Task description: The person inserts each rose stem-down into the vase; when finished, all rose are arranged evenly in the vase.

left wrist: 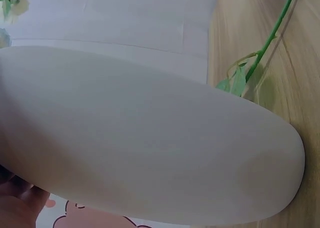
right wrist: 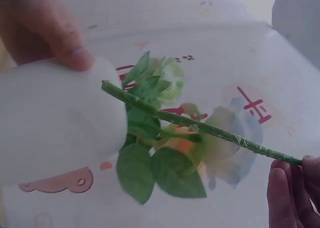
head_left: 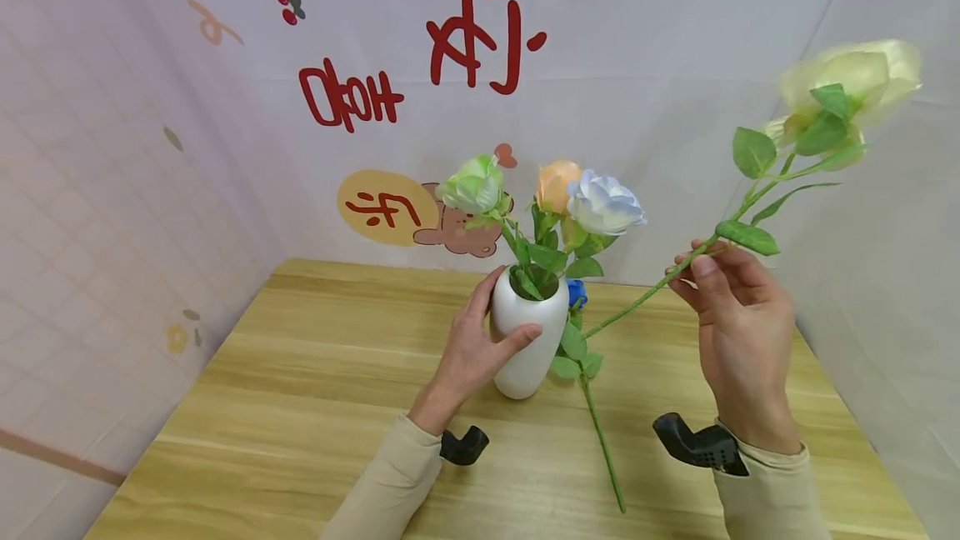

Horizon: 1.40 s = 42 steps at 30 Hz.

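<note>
My left hand (head_left: 476, 348) grips the upper part of a white vase (head_left: 525, 361), thumb across its near side. The vase stands upright on the table and fills most of the left wrist view. In it are a pale green flower (head_left: 472, 186), an orange flower (head_left: 557, 186) and a pale blue flower (head_left: 604, 202). Up to the right, my right hand (head_left: 746, 327) pinches the green stem (right wrist: 215, 130) of a cream artificial rose (head_left: 847, 94). The rose tilts, bloom up and stem end down toward the vase; in the right wrist view that end overlaps the vase's mouth.
A blue flower (head_left: 577, 294) lies on the wooden table (head_left: 300, 407) right of the vase, partly hidden behind it, its stem reaching toward the near edge. Behind stands a pale wall (head_left: 675, 107) with red characters and a cartoon bear (head_left: 468, 227).
</note>
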Each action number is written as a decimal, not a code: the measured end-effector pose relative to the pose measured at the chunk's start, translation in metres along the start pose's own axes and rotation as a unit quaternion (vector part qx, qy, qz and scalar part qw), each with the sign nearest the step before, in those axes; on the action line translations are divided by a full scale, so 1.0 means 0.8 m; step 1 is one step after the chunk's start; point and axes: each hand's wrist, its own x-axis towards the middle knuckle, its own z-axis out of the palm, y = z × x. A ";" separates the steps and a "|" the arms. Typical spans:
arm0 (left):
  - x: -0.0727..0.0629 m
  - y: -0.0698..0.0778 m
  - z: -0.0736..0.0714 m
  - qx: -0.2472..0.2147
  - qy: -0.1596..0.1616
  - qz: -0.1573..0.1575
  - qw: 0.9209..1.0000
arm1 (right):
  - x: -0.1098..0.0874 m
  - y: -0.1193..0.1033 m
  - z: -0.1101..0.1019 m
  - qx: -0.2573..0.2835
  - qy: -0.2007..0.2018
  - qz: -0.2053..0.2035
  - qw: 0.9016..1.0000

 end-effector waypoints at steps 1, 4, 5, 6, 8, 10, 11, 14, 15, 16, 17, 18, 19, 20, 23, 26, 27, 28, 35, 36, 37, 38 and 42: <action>-0.001 0.001 0.000 0.000 -0.001 0.000 1.000 | 0.001 0.000 0.004 0.007 0.002 -0.006 1.000; -0.002 0.003 0.000 0.000 -0.005 -0.001 1.000 | 0.005 -0.002 0.014 0.015 0.014 -0.024 0.999; -0.003 0.003 0.000 0.000 -0.005 -0.001 1.000 | 0.007 -0.002 0.018 0.016 0.019 -0.031 0.999; -0.003 0.003 0.000 0.001 -0.004 -0.001 1.000 | 0.008 -0.002 0.021 0.025 0.021 -0.037 0.999; -0.003 0.004 0.000 0.003 -0.003 -0.002 1.000 | 0.010 -0.001 0.028 0.031 0.026 -0.050 0.998; -0.004 0.005 -0.001 0.005 -0.002 -0.003 1.000 | 0.012 0.001 0.035 0.034 0.030 -0.063 0.997; -0.004 0.006 -0.001 0.006 0.000 -0.004 1.000 | 0.013 0.002 0.038 0.035 0.033 -0.068 0.997; -0.003 0.008 -0.002 0.012 0.005 -0.005 1.000 | 0.017 0.008 0.046 0.019 0.042 -0.078 0.996; -0.003 0.008 -0.002 0.015 0.008 -0.004 1.000 | 0.018 0.010 0.048 0.010 0.044 -0.079 0.996; -0.002 0.009 -0.003 0.017 0.011 -0.003 1.000 | 0.018 0.013 0.050 0.008 0.046 -0.078 0.996; -0.002 0.010 -0.003 0.019 0.014 -0.001 1.000 | 0.018 0.015 0.051 0.003 0.047 -0.076 0.996; -0.002 0.011 -0.003 0.021 0.016 0.003 1.000 | 0.018 0.018 0.053 -0.002 0.048 -0.074 0.996; -0.002 0.012 -0.003 0.022 0.018 0.004 1.000 | 0.016 0.020 0.054 -0.008 0.048 -0.073 0.996; -0.002 0.013 -0.003 0.021 0.020 0.008 1.000 | 0.015 0.023 0.054 -0.022 0.048 -0.074 0.996; -0.001 0.014 -0.001 0.016 0.021 0.011 1.000 | 0.011 0.031 0.056 -0.054 0.051 -0.080 0.994; -0.001 0.014 0.000 0.011 0.022 0.012 1.000 | 0.007 0.039 0.057 -0.095 0.050 -0.087 0.990; -0.001 0.014 -0.001 0.011 0.022 0.012 1.000 | 0.006 0.041 0.058 -0.097 0.051 -0.087 0.990; -0.001 0.014 -0.001 0.011 0.022 0.014 1.000 | 0.005 0.044 0.058 -0.105 0.049 -0.087 0.989; 0.000 0.011 -0.002 0.014 0.019 0.023 0.999 | -0.003 0.061 0.060 -0.138 0.027 -0.078 0.987; 0.001 0.010 -0.002 0.016 0.019 0.023 0.999 | -0.004 0.063 0.061 -0.138 0.024 -0.076 0.987; 0.001 0.010 -0.002 0.016 0.019 0.024 0.999 | -0.006 0.065 0.061 -0.142 0.020 -0.075 0.987; 0.001 0.010 -0.002 0.017 0.019 0.024 0.999 | -0.007 0.067 0.062 -0.147 0.018 -0.074 0.986; 0.000 0.010 -0.002 0.016 0.019 0.019 1.000 | -0.013 0.074 0.062 -0.168 0.014 -0.065 0.984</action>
